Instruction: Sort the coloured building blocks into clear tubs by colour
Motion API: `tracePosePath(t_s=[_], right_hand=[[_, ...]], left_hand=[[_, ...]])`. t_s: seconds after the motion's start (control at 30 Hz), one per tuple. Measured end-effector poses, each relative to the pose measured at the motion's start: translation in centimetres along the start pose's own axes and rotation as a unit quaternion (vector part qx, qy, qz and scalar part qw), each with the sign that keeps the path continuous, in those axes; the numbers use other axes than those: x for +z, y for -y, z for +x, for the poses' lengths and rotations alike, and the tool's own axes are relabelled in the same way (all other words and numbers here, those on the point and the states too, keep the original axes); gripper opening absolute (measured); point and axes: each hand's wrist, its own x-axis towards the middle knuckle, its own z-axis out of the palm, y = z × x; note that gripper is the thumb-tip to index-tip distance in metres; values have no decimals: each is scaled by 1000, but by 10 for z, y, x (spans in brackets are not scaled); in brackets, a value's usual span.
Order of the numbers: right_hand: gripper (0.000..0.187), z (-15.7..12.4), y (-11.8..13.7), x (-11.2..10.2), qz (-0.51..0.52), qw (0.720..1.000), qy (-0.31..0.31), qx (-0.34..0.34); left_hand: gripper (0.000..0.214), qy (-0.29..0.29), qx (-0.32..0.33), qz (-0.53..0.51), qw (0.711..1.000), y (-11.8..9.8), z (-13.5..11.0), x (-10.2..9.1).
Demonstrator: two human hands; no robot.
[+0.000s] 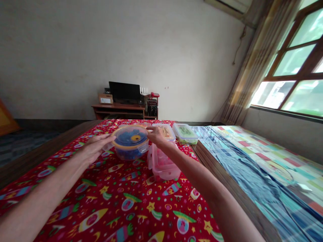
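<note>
A round, see-through food container [130,155] with a yellow-orange ring under its clear lid [126,131] stands on the red patterned cloth. Blue contents show inside. My left hand [97,147] holds its left rim, fingers stretched along the edge near a side flap. At the right rim, my right hand [154,135] grips the edge with its fingertips. Just right of it sits a pink rectangular container [165,164], partly covered by my right forearm. Behind are a clear-lidded container with orange contents [166,131] and another with green contents [185,132].
The red cloth [121,218] covers the surface before me. A wooden edge [219,178] runs along its right, beside a bed with a checked sheet [262,151]. Against the far wall, a desk [118,107] carries a monitor [124,92] and a cardboard box [105,98].
</note>
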Motion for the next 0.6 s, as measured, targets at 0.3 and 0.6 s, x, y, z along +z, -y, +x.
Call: tracePosePath(t_s=[0.3,0.6], right_hand=[[62,-13,-18,-145,48,986,-157,-9],[56,-61,-95,-223,0,972,-209,102]], left_hand=[[26,208,33,-138,968,-74,-31,107],[21,323,-37,-154,933,-57,-60,206]])
